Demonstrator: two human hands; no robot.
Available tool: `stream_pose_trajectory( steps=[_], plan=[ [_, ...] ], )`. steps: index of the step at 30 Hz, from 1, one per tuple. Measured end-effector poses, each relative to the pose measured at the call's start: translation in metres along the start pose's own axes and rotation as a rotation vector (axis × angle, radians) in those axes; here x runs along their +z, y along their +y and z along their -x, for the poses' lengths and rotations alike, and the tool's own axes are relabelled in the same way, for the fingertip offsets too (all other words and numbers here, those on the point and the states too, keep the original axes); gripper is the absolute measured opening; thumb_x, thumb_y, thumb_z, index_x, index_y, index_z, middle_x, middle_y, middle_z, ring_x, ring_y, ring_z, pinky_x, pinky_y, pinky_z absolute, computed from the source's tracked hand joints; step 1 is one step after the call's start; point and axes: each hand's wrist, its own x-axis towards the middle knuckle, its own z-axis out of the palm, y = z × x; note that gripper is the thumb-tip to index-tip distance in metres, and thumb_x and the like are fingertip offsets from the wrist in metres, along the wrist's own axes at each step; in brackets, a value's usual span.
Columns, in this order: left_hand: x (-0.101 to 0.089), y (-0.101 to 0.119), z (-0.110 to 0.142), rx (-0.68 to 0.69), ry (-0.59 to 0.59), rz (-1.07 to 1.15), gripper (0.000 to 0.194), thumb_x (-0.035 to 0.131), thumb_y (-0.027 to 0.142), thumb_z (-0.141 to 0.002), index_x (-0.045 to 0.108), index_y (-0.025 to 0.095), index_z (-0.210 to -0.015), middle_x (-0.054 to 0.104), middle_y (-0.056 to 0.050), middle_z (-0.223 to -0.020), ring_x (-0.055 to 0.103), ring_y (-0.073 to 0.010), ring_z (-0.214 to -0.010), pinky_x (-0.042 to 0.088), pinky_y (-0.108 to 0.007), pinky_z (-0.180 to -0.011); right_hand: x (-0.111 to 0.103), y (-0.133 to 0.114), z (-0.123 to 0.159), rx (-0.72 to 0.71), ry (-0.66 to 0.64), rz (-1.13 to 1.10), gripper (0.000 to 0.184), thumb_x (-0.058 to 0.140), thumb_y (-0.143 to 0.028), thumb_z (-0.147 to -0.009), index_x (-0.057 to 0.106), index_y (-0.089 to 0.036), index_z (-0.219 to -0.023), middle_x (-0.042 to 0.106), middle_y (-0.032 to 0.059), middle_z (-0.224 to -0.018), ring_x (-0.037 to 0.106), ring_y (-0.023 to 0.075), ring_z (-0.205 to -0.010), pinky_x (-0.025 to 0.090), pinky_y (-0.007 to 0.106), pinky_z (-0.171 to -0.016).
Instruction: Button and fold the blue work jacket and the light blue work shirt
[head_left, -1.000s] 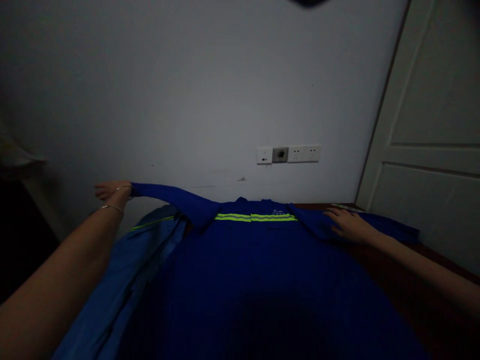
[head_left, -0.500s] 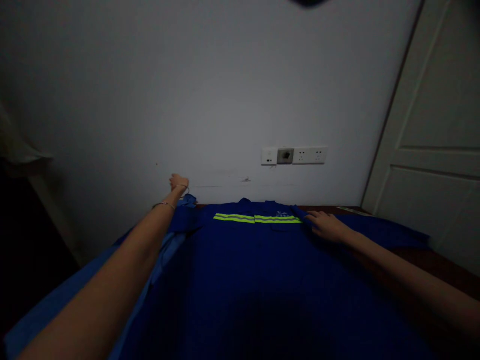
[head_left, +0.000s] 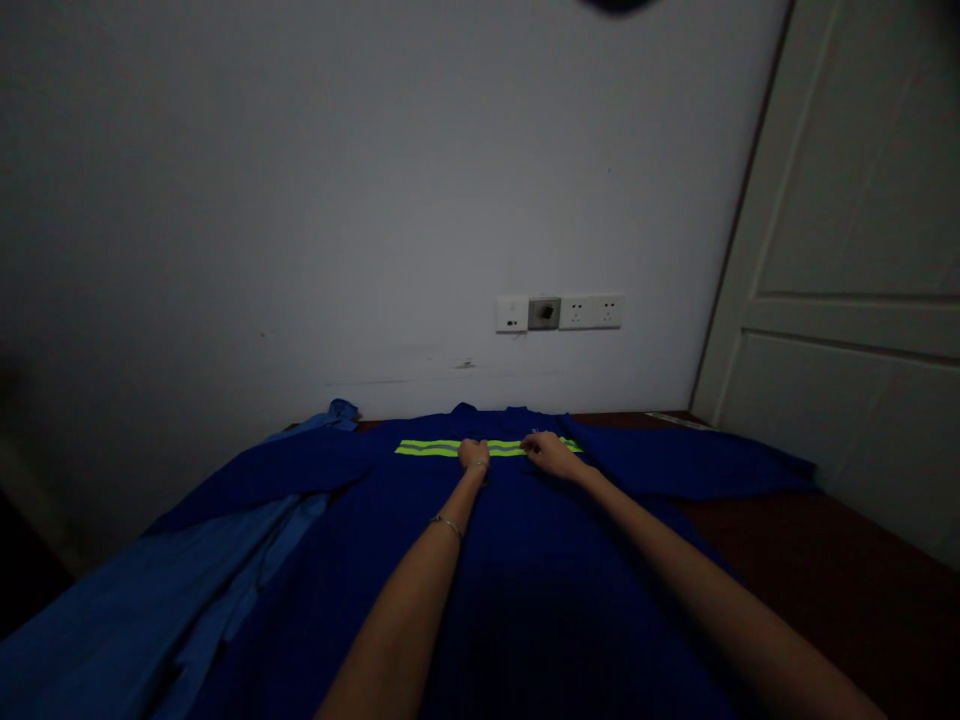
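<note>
A dark blue work jacket lies spread out on its back, front side up, collar toward the wall. A yellow-green and grey reflective stripe crosses its chest. My left hand is closed at the stripe, close to the front opening, and what its fingers hold is hidden. Just to the right, my right hand is over the chest with its fingers curled together; I cannot make out whether cloth is between them. Both sleeves stretch outward, the right sleeve lying flat.
A lighter blue garment lies at the left, partly under the jacket's left sleeve. The dark reddish-brown surface shows at the right. Behind stands a pale wall with sockets; a white panelled door is at the right.
My left hand has let go of the left sleeve, which now lies down over the lighter garment, and moved right to the chest. My right hand has moved left from the right sleeve.
</note>
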Motion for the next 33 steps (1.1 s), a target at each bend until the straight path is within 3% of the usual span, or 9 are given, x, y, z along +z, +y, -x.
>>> stream_pose_trajectory(
  steps=[7, 13, 19, 25, 33],
  plan=[
    [0.003, -0.017, -0.03, -0.069, -0.093, 0.015, 0.023, 0.044, 0.022, -0.083, 0.063, 0.01, -0.084, 0.056, -0.001, -0.044, 0.049, -0.0101, -0.033, 0.037, -0.018, -0.041, 0.034, -0.003, -0.034, 0.132, -0.003, -0.271, 0.025, 0.049, -0.011, -0.074, 0.069, -0.012, -0.089, 0.069, 0.0074, -0.081, 0.06, 0.015, -0.067, 0.045, 0.023, -0.063],
    [0.003, -0.027, -0.042, -0.051, -0.213, 0.069, 0.018, 0.046, 0.02, -0.081, 0.061, 0.009, -0.081, 0.051, 0.004, -0.041, 0.042, -0.0066, -0.029, 0.036, -0.017, -0.039, 0.045, -0.002, -0.048, 0.15, -0.155, -0.438, 0.025, 0.057, -0.014, -0.067, 0.068, -0.011, -0.089, 0.068, 0.0034, -0.073, 0.056, 0.011, -0.055, 0.042, 0.02, -0.051],
    [0.001, -0.031, -0.048, -0.02, -0.294, 0.097, 0.017, 0.049, 0.02, -0.079, 0.058, 0.011, -0.068, 0.052, 0.003, -0.041, 0.043, -0.0059, -0.031, 0.034, -0.017, -0.038, 0.053, 0.006, -0.046, 0.063, -0.16, -0.489, 0.019, 0.058, -0.016, -0.067, 0.068, -0.013, -0.083, 0.067, 0.0024, -0.071, 0.06, 0.014, -0.064, 0.044, 0.023, -0.06],
    [0.0, -0.032, -0.048, -0.003, -0.344, 0.085, 0.024, 0.052, 0.024, -0.078, 0.058, 0.011, -0.059, 0.051, 0.002, -0.039, 0.042, -0.0054, -0.031, 0.029, -0.017, -0.036, 0.054, 0.003, -0.038, -0.113, -0.055, -0.298, 0.014, 0.06, -0.02, -0.071, 0.067, -0.015, -0.082, 0.065, 0.0044, -0.077, 0.059, 0.0157, -0.071, 0.044, 0.024, -0.066],
    [-0.002, -0.033, -0.048, -0.007, -0.365, 0.004, 0.025, 0.062, 0.033, -0.072, 0.06, 0.012, -0.059, 0.053, 0.002, -0.041, 0.035, -0.0045, -0.029, 0.023, -0.018, -0.035, 0.048, -0.009, -0.025, -0.345, 0.022, 0.264, 0.022, 0.045, -0.022, -0.086, 0.06, -0.019, -0.102, 0.058, 0.0091, -0.096, 0.053, 0.0178, -0.088, 0.042, 0.026, -0.07]
  ],
)
